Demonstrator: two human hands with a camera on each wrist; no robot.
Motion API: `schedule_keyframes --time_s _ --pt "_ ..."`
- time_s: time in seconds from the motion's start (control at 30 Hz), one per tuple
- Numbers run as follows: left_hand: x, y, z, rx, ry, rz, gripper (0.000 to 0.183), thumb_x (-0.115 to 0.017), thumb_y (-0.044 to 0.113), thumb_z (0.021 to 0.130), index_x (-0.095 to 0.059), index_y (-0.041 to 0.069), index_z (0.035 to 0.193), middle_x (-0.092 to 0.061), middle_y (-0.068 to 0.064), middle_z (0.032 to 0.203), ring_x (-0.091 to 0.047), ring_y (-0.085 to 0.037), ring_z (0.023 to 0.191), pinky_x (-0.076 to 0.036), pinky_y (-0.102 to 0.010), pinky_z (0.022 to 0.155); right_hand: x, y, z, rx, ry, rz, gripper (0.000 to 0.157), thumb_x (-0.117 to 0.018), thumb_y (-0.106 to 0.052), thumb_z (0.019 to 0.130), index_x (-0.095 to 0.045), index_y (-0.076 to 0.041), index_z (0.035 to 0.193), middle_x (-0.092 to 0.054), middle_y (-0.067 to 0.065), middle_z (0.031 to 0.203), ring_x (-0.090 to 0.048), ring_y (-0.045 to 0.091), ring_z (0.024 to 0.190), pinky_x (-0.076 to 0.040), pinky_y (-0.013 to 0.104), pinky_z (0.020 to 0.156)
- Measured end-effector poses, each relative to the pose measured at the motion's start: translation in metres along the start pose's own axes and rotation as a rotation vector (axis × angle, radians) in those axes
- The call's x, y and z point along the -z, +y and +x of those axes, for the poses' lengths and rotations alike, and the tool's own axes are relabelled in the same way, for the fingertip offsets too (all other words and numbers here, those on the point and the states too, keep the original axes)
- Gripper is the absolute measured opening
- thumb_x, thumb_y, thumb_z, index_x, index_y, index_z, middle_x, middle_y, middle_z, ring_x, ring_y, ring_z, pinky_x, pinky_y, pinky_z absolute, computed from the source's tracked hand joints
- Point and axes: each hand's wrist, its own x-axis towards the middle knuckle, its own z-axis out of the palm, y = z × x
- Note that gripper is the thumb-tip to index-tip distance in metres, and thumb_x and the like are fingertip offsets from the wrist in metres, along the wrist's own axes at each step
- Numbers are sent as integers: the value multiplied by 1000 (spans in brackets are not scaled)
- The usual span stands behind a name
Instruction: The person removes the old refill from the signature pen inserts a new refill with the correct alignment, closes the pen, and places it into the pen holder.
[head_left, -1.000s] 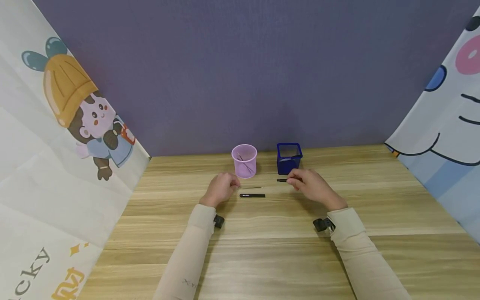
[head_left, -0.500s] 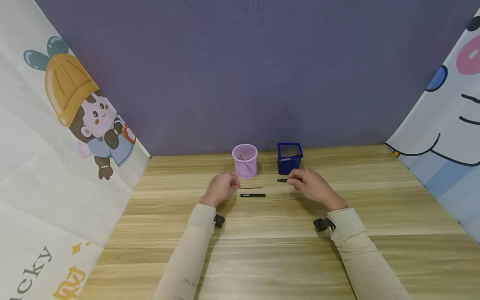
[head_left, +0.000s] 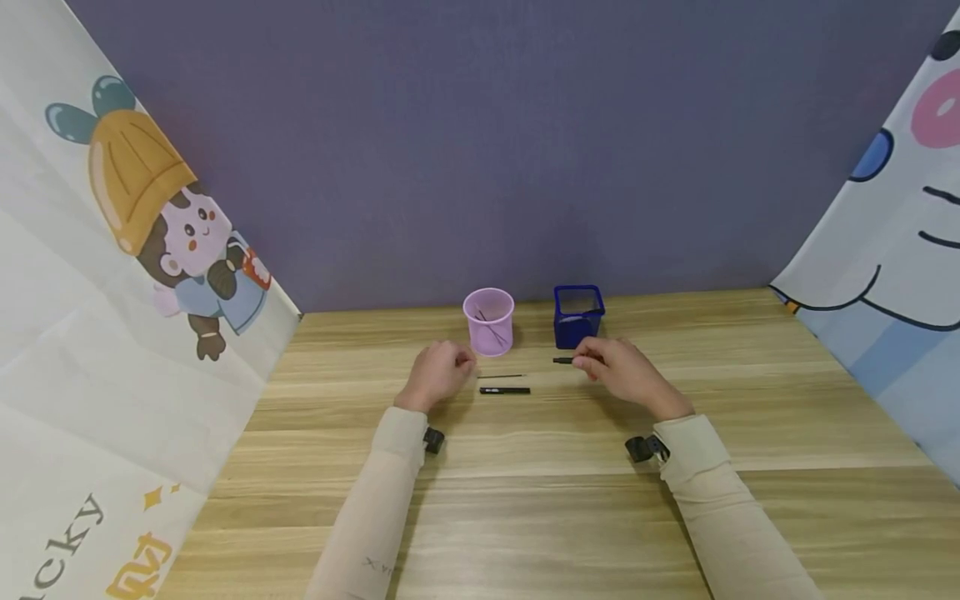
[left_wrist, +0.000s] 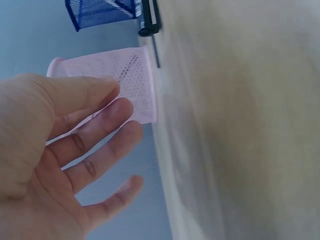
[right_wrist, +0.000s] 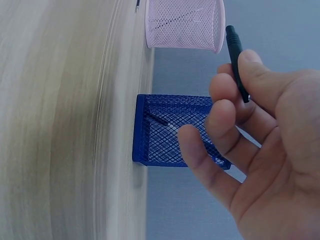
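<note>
My right hand (head_left: 621, 373) pinches a short black pen section (right_wrist: 235, 57) between thumb and fingers, in front of the blue mesh pen holder (head_left: 577, 329). My left hand (head_left: 438, 373) holds nothing; in the left wrist view its fingers (left_wrist: 112, 155) are loosely bent, with gaps between them. Just right of its fingertips, a thin dark pen refill (head_left: 501, 376) lies on the table. In front of it lies a black pen piece (head_left: 505, 391) with small white print, roughly parallel to the refill.
A pink mesh pen cup (head_left: 491, 337) stands behind the refill, with thin dark sticks inside. Dark slender pieces also show in the blue holder. A purple-grey panel (head_left: 480, 150) rises along the back edge of the wooden table (head_left: 517, 517).
My left hand has let go of the pen refill, which now lies on the table, and has shifted slightly left. My right hand keeps its place with the pen section.
</note>
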Motion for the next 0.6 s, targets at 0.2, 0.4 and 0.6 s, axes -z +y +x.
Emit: schedule_keyframes --time_s 0.2,0.4,0.6 --pt "12 5 1 28 63 -29 10 -70 19 96 -79 14 95 -78 -1 87 -67 -16 75 -58 -38 76 0 0 1 0 7 2 15 -56 -23 106 -67 -13 105 -61 9 75 -42 14 57 -39 29 60" --pt "26 12 10 18 121 -35 9 -71 16 96 -78 10 94 -74 -2 81 -63 -15 70 -54 -33 67 -1 0 2 10 15 0 19 -57 -24 106 -68 -9 106 -59 2 73 -44 14 58 -40 29 60" --pt "45 18 32 -59 172 41 9 -71 12 93 -79 7 94 -70 -5 79 -62 -20 72 -52 -36 67 0 -1 1 9 16 4 19 -57 -23 106 -69 -8 107 -61 6 74 -44 14 59 -40 29 61"
